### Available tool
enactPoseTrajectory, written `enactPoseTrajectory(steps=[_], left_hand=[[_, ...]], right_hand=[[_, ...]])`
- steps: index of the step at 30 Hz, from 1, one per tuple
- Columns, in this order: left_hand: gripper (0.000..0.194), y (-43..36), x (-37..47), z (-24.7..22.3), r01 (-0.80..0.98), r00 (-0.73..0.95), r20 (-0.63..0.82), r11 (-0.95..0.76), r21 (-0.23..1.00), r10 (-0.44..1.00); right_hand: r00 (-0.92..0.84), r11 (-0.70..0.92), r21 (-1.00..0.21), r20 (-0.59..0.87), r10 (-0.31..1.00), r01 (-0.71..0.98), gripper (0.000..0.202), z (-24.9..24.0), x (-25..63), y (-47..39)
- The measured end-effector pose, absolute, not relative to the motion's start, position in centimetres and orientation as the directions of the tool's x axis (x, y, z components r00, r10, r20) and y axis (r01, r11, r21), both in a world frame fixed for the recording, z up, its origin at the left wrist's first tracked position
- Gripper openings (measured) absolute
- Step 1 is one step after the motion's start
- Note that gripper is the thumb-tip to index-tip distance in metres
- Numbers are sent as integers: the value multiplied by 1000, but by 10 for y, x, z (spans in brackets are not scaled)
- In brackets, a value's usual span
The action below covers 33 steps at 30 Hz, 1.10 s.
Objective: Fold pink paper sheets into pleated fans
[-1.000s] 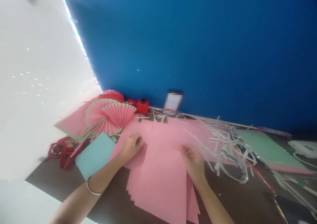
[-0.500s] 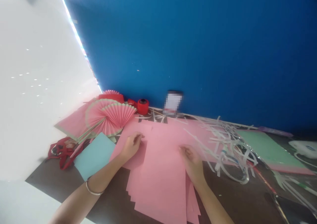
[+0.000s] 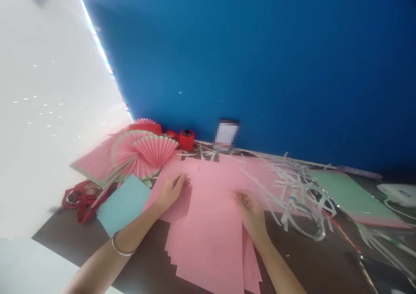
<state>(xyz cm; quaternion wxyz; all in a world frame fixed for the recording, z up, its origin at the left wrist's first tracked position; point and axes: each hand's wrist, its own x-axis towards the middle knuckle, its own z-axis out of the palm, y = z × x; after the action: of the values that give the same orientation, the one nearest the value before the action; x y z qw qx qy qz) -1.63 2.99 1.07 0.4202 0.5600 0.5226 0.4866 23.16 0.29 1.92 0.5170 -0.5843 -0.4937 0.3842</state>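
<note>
Several pink paper sheets (image 3: 211, 242) lie overlapping in front of me, their lower edges fanned out unevenly. My left hand (image 3: 172, 190) is over the left side of these sheets, with its fingers stretched loosely apart and nothing in them. At the right edge of the top sheet is my right hand (image 3: 250, 207), its fingers curled together with the tips over the pink paper. Whether those fingers pinch the paper is hidden. A light blue square sheet (image 3: 125, 203) lies left of the pink sheets, beyond my left forearm.
Pleated pink paper fans (image 3: 146, 153) and a red tape dispenser (image 3: 186, 140) stand at the back left. Red straps (image 3: 81, 203) lie at the left edge. Tangled white paper strips (image 3: 292, 185) and green sheets (image 3: 344, 194) lie right. A blue wall (image 3: 243, 60) borders the table.
The fingers of my left hand have spread a little apart. My right hand and the pink sheets stay nearly where they were.
</note>
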Motion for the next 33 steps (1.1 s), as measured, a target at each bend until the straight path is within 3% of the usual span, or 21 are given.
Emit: enactPoseTrajectory(steps=[6,12,17,19,21,24,29,31,33], left_hand=[[26,29,-16,15,150,-84,103,-89,985,991],[23,38,-31,12,148,-352,121,-73,986,928],[27,44,-41,10,280,-509,349,-232,931,787],[21,42,-42,12,368,-463,382,-218,904,800],[29,40,-42,15,388,-368,305,-154,909,878],[41,35,-37,19,312,-193,156,-89,946,969],[42,23,-18,19,91,105,79,-88,992,991],[49,20,-12,17,95,155,28,-43,994,988],[42,19,-8,17,133,174,16,-40,990,985]], right_hand=[[226,16,-981,60,972,194,30,20,231,3],[232,0,-985,41,972,175,29,20,232,4],[241,11,-987,51,969,161,28,21,232,4],[234,14,-986,53,971,167,29,21,233,4],[231,17,-985,56,971,170,30,19,233,5],[236,29,-986,68,969,165,30,18,233,5],[233,29,-986,68,970,167,26,20,229,3],[234,28,-986,67,970,164,26,22,228,3],[232,28,-987,65,970,160,27,23,227,2]])
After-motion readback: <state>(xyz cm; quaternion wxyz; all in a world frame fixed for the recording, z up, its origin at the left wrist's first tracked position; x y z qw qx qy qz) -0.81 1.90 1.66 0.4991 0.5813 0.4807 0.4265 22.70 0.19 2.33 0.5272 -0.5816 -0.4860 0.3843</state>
